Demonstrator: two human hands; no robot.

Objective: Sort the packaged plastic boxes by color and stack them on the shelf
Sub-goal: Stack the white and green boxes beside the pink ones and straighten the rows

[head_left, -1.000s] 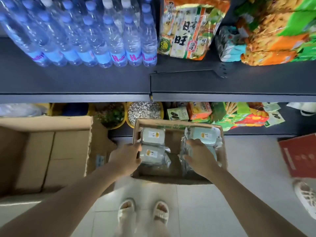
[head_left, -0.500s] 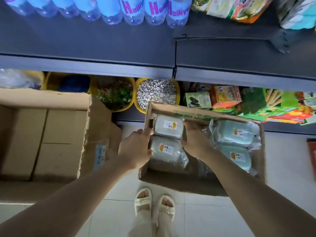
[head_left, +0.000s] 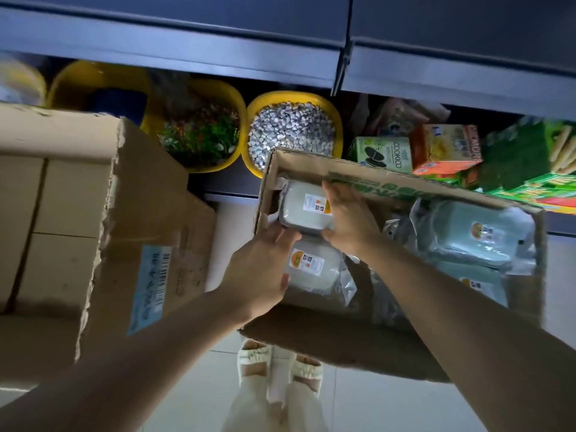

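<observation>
Both hands, the left hand [head_left: 261, 269] and right hand [head_left: 347, 218], grip the grey packaged box [head_left: 304, 210] beside the carton's left wall [head_left: 263, 194], fingers curled round its edges.

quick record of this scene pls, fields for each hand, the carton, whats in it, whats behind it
left hand: left hand holds the near edge of the far grey box
right hand: right hand holds that box's right side
carton: open cardboard carton on the floor
contents: second grey box nearer; two pale blue-green boxes on the right
behind: yellow tub of pebbles, cookie boxes on the low shelf
</observation>
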